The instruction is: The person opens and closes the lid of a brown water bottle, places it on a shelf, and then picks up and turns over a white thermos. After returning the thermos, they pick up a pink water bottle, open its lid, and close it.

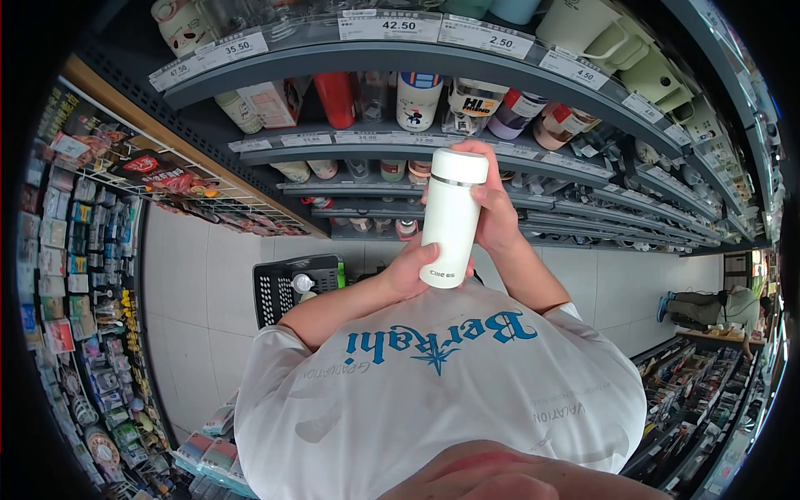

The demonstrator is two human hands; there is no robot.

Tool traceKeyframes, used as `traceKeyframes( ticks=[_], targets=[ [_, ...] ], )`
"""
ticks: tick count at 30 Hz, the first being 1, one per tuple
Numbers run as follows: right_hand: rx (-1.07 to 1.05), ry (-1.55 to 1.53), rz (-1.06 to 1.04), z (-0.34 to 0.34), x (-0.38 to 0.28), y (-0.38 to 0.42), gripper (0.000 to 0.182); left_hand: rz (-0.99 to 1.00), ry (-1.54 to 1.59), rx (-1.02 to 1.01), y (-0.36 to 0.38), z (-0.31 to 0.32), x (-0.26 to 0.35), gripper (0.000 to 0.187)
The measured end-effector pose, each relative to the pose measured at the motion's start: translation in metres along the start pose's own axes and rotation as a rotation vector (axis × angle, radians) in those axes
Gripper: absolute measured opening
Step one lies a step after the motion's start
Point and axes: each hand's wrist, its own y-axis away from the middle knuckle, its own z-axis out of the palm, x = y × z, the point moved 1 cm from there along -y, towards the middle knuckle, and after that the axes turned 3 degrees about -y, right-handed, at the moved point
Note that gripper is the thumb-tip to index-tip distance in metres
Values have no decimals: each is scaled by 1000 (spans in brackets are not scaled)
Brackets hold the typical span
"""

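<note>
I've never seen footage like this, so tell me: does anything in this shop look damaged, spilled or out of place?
Nothing stands out. The white flask is upright and closed, held by the left hand and right hand. Bottles on the shelves stand orderly.

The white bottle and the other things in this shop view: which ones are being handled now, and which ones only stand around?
Being handled:
- white bottle, held upright
- left hand at its base
- right hand around its upper part

Only standing around:
- black basket on the floor
- cups and bottles on the shelves
- price labels
- green jugs
</note>
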Motion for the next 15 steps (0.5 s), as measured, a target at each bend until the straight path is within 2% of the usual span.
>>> traceKeyframes(
  ticks=[15],
  targets=[
    [-73,-40,0,-1,0,-3,61,6,-47,32,0,3,3,72]
  ],
)
